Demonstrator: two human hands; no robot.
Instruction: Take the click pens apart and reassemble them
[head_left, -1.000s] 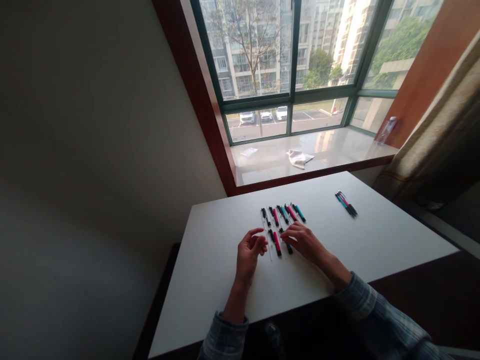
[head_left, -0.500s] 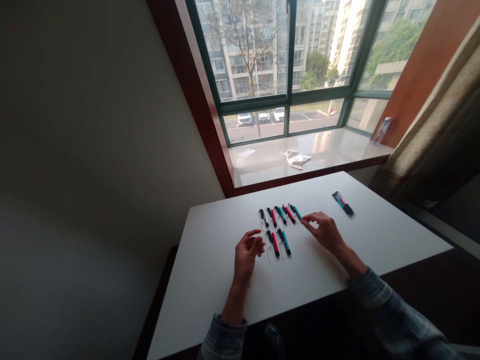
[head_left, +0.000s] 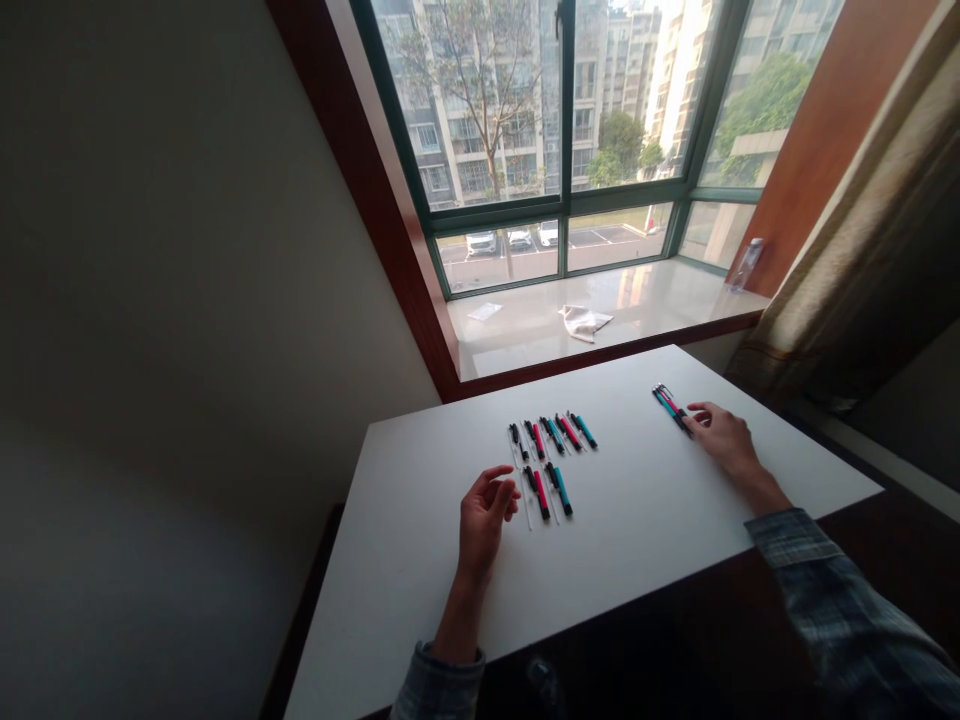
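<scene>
My right hand (head_left: 724,440) is at the small bundle of pens (head_left: 667,398) on the right of the white table. Its thumb and index finger are apart, with the tips over the black ends of those pens. My left hand (head_left: 484,515) hovers with loosely curled fingers, thumb and index apart and nothing visible between them. Beside it lie a disassembled pink pen (head_left: 541,495) and a teal pen (head_left: 562,490), each with a thin white refill alongside. Behind them is a row of several more pens in parts, among them a black one (head_left: 523,442) and a teal one (head_left: 583,430).
The white table (head_left: 630,540) stands against a windowsill (head_left: 517,345). On the sill are a crumpled cloth (head_left: 585,322), a flat clear packet (head_left: 485,312) and a clear bottle (head_left: 745,265). A curtain (head_left: 825,250) hangs at the right.
My right hand has moved right, from the end of the back row to the bundle of pens. My left hand stays about where it was. The view has shifted slightly.
</scene>
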